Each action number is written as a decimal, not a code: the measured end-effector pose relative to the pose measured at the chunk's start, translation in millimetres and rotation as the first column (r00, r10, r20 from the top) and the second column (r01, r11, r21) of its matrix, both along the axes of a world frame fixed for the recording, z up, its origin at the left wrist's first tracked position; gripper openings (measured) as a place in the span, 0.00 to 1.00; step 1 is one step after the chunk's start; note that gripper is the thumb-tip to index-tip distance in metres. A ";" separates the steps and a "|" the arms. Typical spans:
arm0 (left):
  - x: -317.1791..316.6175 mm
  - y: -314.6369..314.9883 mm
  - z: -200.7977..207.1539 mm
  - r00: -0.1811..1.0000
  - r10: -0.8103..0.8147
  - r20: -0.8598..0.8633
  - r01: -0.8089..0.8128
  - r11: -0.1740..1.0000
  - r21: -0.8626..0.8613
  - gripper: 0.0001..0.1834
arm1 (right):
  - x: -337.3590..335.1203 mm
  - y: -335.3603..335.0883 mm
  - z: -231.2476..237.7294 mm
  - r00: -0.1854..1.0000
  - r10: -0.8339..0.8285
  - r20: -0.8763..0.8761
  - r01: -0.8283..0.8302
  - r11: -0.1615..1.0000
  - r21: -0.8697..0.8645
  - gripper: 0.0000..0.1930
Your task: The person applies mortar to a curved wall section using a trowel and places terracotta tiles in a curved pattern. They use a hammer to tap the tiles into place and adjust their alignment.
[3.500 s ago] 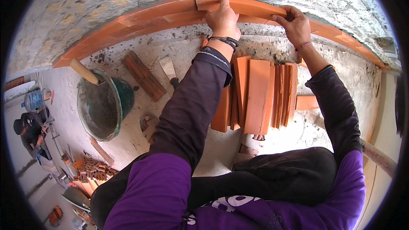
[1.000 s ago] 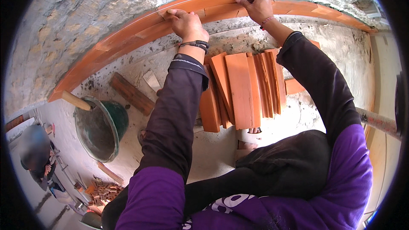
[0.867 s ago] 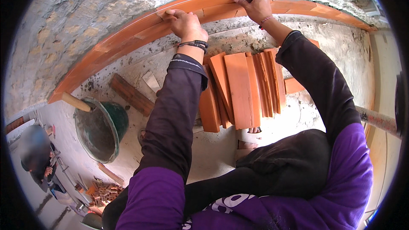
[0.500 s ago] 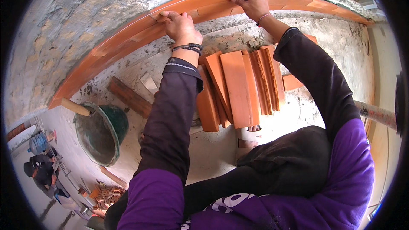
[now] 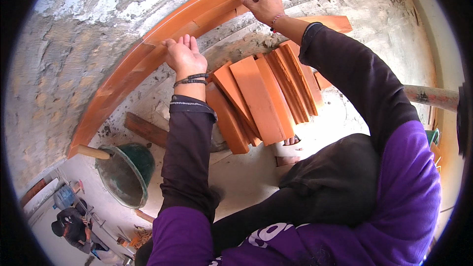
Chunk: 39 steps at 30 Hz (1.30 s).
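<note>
A long course of orange clay brick tiles (image 5: 109, 86) runs along the rough wall, curving in this view. On top lies an upper tile (image 5: 187, 12) with a thin white line along its edge. My left hand (image 5: 187, 56) has its palm turned up and fingers stretched, the thumb at the lower face of the course near a joint. Just past the upper tile's right end is my right hand (image 5: 266, 6), fingers bent and thumb apart, close against the course; nothing shows in its grip. Below my hands, several loose tiles (image 5: 258, 98) lean together in a stack.
A dark green bucket (image 5: 140, 165) stands at the left, a wooden handle (image 5: 93, 152) at its rim. Near it lies a brown wooden piece (image 5: 145, 129). Another person (image 5: 73, 226) is at far lower left. A pole (image 5: 431, 97) juts in at right.
My left hand has come down slightly from the upper tile, its fingers opening out. My right hand has moved off that tile's end. The whole view has shifted.
</note>
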<state>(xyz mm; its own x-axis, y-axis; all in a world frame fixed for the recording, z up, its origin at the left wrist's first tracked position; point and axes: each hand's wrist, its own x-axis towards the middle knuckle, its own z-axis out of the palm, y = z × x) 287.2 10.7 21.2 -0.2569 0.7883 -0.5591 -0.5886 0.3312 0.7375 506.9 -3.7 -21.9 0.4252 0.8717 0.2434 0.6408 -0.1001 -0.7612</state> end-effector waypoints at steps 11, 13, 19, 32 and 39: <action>-13.6 -72.1 30.6 0.889 -0.358 -0.284 0.404 0.907 0.119 0.20 | -22.2 -8.7 1.9 0.997 0.046 -0.055 -0.043 0.998 0.043 0.12; -27.2 -82.7 39.8 0.739 -0.472 -0.481 0.594 0.793 0.135 0.21 | -35.1 -11.8 1.7 0.994 0.100 -0.044 -0.097 0.993 0.063 0.12; -99.0 -127.2 101.8 -0.033 -0.633 -0.773 0.956 0.207 -0.210 0.19 | -65.0 -19.6 7.3 0.942 0.335 0.006 -0.333 0.933 0.134 0.09; -228.1 -205.4 197.2 -0.321 -0.872 -0.369 0.768 -0.012 -0.641 0.22 | -113.2 46.6 63.5 0.776 0.317 0.546 -0.568 0.728 0.385 0.18; -222.7 -187.9 155.6 -0.346 -0.820 -0.457 0.824 -0.033 -0.565 0.27 | -114.1 47.2 70.2 0.669 0.350 0.656 -0.627 0.740 0.244 0.19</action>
